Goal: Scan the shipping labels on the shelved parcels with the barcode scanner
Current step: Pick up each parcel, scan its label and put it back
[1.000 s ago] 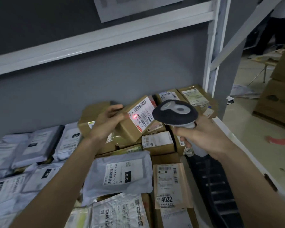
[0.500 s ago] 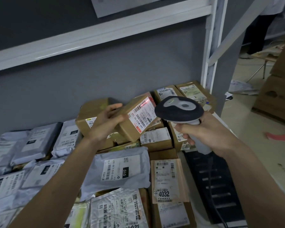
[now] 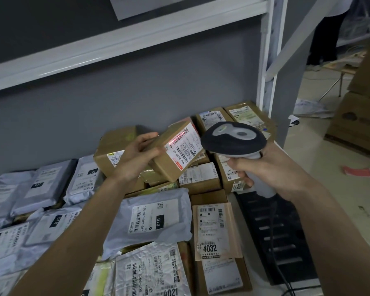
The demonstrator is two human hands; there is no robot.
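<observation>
My left hand (image 3: 137, 155) grips a small brown cardboard box (image 3: 169, 165), tilted up above the shelved parcels with its white shipping label (image 3: 183, 147) facing right. A red scan line crosses the barcode at the label's top. My right hand (image 3: 267, 170) holds the grey and black barcode scanner (image 3: 233, 138) by its handle, its head close to the right of the label. Brown boxes (image 3: 201, 178) and grey poly mailers (image 3: 152, 218) with labels cover the shelf below.
A white shelf beam (image 3: 115, 39) runs overhead and a white upright post (image 3: 267, 60) stands at the right. A black slotted panel (image 3: 276, 236) with the scanner cable lies at the shelf's right edge. Cardboard cartons (image 3: 359, 116) sit on the floor; a person's legs (image 3: 323, 33) stand far right.
The red scan light moved from the label's lower left up onto the top barcode. Both hands rose slightly with the box and scanner.
</observation>
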